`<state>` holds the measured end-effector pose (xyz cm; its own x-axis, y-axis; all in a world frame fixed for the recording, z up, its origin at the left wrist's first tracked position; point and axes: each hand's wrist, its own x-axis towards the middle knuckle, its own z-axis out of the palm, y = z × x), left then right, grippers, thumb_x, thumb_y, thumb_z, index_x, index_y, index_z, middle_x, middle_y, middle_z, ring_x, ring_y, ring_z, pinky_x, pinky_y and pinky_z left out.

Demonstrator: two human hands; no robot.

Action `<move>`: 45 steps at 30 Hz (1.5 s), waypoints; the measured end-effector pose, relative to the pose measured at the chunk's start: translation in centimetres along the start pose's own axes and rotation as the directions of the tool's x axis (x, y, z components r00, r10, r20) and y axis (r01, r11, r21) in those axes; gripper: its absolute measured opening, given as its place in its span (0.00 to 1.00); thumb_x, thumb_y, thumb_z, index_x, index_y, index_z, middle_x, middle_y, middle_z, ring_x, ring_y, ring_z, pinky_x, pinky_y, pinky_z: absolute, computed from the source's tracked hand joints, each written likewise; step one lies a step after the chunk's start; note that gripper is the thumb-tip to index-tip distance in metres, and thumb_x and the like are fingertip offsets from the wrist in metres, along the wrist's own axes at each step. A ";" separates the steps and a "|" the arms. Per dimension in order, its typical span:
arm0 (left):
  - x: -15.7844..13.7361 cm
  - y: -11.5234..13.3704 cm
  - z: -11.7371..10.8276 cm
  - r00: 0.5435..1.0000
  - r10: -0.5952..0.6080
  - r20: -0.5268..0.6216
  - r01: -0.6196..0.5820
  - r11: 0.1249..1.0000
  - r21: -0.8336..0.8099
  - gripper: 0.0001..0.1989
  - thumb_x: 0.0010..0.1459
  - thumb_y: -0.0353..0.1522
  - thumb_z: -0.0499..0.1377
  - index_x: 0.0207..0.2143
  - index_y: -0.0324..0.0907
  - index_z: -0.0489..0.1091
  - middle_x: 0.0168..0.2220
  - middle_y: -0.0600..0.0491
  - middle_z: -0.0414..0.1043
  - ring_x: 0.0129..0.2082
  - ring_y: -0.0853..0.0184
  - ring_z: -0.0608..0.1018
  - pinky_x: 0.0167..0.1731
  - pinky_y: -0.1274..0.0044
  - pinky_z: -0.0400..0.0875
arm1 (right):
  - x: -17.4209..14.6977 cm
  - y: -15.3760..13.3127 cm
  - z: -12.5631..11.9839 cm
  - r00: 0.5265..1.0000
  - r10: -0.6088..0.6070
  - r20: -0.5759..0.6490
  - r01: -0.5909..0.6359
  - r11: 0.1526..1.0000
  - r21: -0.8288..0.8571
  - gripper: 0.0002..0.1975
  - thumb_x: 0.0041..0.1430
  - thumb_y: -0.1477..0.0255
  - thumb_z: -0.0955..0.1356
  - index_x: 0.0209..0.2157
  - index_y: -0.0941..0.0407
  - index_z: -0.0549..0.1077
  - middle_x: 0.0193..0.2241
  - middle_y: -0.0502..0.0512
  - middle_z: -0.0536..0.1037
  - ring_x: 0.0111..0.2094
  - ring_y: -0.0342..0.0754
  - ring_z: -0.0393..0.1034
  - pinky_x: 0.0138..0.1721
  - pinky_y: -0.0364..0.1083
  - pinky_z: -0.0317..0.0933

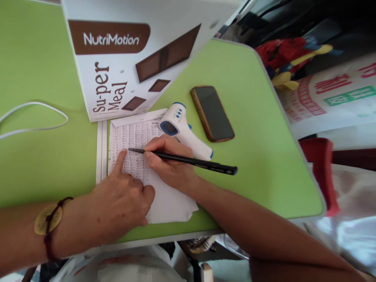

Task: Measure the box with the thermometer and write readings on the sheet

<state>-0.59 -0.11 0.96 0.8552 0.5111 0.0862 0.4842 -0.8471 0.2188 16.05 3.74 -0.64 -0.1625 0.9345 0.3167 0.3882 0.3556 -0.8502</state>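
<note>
My right hand [172, 160] grips a long black pen [199, 161] between thumb and fingers. The pen's tip points left, at or just above a sheet of paper [173, 205] covered in rows of small handwriting. My left hand [120, 199] rests on the lower left of the paper, its index finger stretched out to a spot close to the pen tip and its other fingers curled, with nothing in them. Just beyond my right hand, a white and blue infrared thermometer [186, 133] lies over the paper's upper right part.
A white NutriMotion box [111, 78] stands behind the paper. To the right lies a phone [214, 113] in a brown case. A white cable [44, 103] loops at left. Past the green table's [279, 176] right edge are a red plastic piece [323, 168] and a printed white bag [337, 94].
</note>
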 end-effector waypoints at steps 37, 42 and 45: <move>0.4 -0.1 -0.2 0.999 0.019 -0.033 -0.018 0.999 0.029 0.26 0.44 0.51 0.70 0.25 0.39 0.66 0.20 0.51 0.73 0.20 0.62 0.75 0.54 0.43 0.59 | 0.0 0.2 -0.3 0.999 0.035 -0.029 -0.035 0.999 0.019 0.05 0.51 0.76 0.65 0.24 0.54 0.66 0.18 0.44 0.66 0.20 0.39 0.59 0.22 0.42 0.55; 0.2 0.0 -0.1 0.999 0.013 -0.033 -0.012 1.000 0.028 0.25 0.45 0.51 0.70 0.27 0.40 0.67 0.21 0.53 0.72 0.21 0.62 0.75 0.54 0.44 0.58 | 0.1 0.3 -0.3 0.998 0.019 -0.059 -0.017 0.999 0.033 0.05 0.52 0.76 0.65 0.24 0.54 0.65 0.19 0.44 0.67 0.21 0.39 0.59 0.22 0.42 0.55; 0.1 0.0 -0.1 0.999 0.013 -0.041 -0.013 1.000 0.014 0.25 0.47 0.51 0.69 0.27 0.40 0.67 0.20 0.54 0.72 0.20 0.63 0.74 0.56 0.43 0.55 | 0.0 0.3 -0.3 0.999 0.023 -0.047 -0.021 0.999 0.031 0.06 0.53 0.77 0.65 0.25 0.54 0.65 0.19 0.44 0.66 0.21 0.39 0.59 0.23 0.42 0.55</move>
<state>-0.55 -0.07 1.06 0.8533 0.5054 0.1284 0.4761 -0.8555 0.2036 16.43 3.85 -0.83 -0.1109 0.9420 0.3166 0.3631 0.3350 -0.8694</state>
